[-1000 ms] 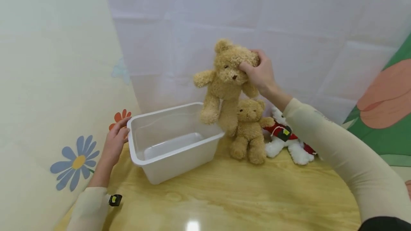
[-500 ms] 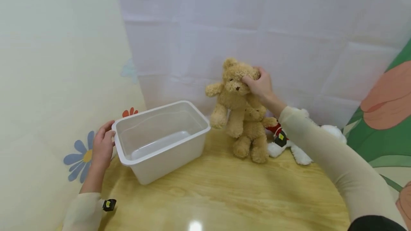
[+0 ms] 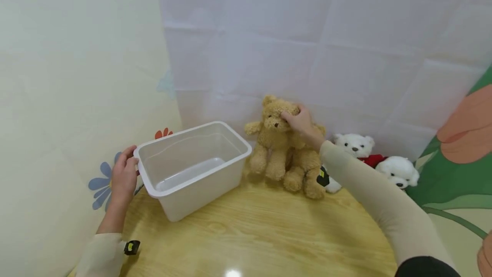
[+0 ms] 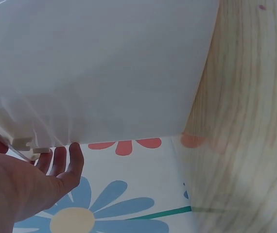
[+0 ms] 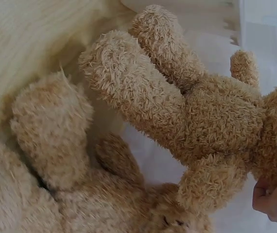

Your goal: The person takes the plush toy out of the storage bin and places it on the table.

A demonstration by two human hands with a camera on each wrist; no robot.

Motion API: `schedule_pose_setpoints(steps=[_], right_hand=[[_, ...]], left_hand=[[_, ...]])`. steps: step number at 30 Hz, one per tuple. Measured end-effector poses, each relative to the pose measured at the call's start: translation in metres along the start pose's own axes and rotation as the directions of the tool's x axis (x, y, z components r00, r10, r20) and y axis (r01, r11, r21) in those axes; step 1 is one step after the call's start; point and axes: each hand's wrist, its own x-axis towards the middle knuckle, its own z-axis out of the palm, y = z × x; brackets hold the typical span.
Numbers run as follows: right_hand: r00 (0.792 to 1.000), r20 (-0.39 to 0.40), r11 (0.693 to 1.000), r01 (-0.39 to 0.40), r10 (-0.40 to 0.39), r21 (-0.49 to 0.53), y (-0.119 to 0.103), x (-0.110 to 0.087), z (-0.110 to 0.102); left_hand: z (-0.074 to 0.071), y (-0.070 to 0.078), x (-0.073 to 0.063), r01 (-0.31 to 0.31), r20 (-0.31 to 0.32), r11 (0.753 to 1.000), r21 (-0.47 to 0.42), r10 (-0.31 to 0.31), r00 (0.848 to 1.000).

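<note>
My right hand (image 3: 302,123) grips a tan teddy bear (image 3: 271,138) by the side of its head, thumb across its face. The bear hangs upright beside the bin, its legs low near the table; whether its feet touch the wood I cannot tell. Right behind my wrist sits a second tan bear (image 3: 303,168), partly covered by the held bear and my arm; its furry leg (image 5: 53,131) shows in the right wrist view. My left hand (image 3: 124,176) holds the left rim of a white plastic bin (image 3: 203,191), fingers (image 4: 74,165) curled under the lip. The bin's inside looks bare.
Two white plush toys, one a bear (image 3: 354,144) and one with dark eyes and nose (image 3: 399,172), lie behind my right forearm with red cloth between them. A white sheet (image 3: 246,54) hangs behind the wooden table (image 3: 246,234). A flower-printed wall (image 3: 77,97) stands close on the left.
My right hand has lowered the tan bear from above the bin's right end to beside the seated bear. The bin has shifted slightly left with my left hand on it.
</note>
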Motion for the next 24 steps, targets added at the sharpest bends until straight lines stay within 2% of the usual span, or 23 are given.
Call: schedule_pose_setpoints(steps=[6, 14, 16, 20, 22, 24], right_hand=[[0.987, 0.160, 0.999, -0.009, 0.017, -0.050, 0.019, -0.013, 0.022], [0.971, 0.224, 0.994, -0.058, 0.077, -0.093, 0.039, -0.014, 0.018], [0.966, 0.233, 0.990, -0.083, 0.108, -0.113, 0.046, -0.018, 0.009], [0.964, 0.224, 0.986, -0.118, 0.142, -0.117, 0.057, -0.028, -0.002], [0.968, 0.205, 0.986, -0.126, 0.147, -0.114, 0.058, -0.030, -0.002], [0.971, 0.191, 0.986, -0.124, 0.144, -0.110, 0.054, -0.030, 0.001]], left_hand=[[0.000, 0.002, -0.001, 0.018, 0.009, 1.000, 0.024, -0.018, 1.000], [-0.001, 0.017, -0.003, 0.094, 0.073, 0.992, 0.082, -0.100, 0.992], [0.005, 0.023, 0.002, 0.094, 0.107, 0.990, 0.110, -0.106, 0.989], [0.012, 0.039, 0.010, 0.062, 0.196, 0.979, 0.196, -0.101, 0.975], [0.013, 0.051, 0.013, 0.019, 0.242, 0.965, 0.263, -0.085, 0.967], [0.012, 0.067, 0.015, -0.054, 0.295, 0.937, 0.344, -0.053, 0.954]])
